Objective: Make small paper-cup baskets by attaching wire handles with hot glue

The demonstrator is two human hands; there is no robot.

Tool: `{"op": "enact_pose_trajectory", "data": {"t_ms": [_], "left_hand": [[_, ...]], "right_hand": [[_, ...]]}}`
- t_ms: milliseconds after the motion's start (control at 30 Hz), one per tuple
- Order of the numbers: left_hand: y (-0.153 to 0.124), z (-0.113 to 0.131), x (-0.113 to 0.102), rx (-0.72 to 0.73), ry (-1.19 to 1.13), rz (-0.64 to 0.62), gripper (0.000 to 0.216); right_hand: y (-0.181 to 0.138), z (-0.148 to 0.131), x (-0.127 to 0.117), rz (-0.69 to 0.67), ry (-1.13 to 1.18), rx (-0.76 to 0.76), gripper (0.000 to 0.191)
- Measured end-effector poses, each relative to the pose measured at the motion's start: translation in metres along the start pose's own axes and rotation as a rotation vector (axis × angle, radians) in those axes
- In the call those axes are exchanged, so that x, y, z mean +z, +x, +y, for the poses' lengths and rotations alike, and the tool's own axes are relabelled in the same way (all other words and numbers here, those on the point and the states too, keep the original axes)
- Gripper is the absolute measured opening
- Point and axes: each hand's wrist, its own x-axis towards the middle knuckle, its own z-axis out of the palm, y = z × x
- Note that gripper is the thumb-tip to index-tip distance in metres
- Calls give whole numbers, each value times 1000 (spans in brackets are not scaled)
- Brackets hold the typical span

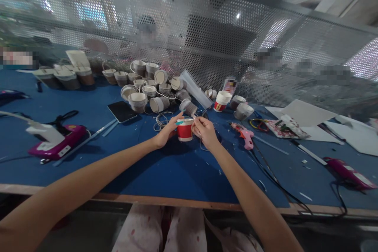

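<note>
A red and white paper cup (185,130) is held upright just above the blue table. My left hand (167,133) is closed around the cup's left side, with a teal-coloured nail showing near the rim. At the right side of the rim, the fingers of my right hand (206,130) are pinched together. Something thin and pale shows at those fingertips, too small to make out. Loops of thin cord (162,121) lie behind my left hand, and more cord hangs or lies under the right one.
Several small cord-handled buckets (138,101) crowd the table behind. Left are a dark phone (122,111) and a purple power strip (60,143). A pink glue gun (245,136), a stack of red and white cups (222,100) and another purple power strip (350,173) lie right. Perforated metal panelling (177,43) stands behind.
</note>
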Motion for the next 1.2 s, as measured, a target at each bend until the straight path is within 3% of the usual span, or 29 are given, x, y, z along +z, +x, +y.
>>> {"op": "enact_pose_trajectory", "data": {"t_ms": [400, 733, 1200], "left_hand": [[0, 0, 0, -12, 12, 21, 58], [0, 2, 4, -24, 8, 43, 61], [-1, 1, 3, -14, 9, 52, 57]], "right_hand": [[0, -2, 3, 44, -27, 30, 41], [1, 4, -3, -15, 80, 20, 35], [-2, -2, -5, 7, -195, 24, 34]]}}
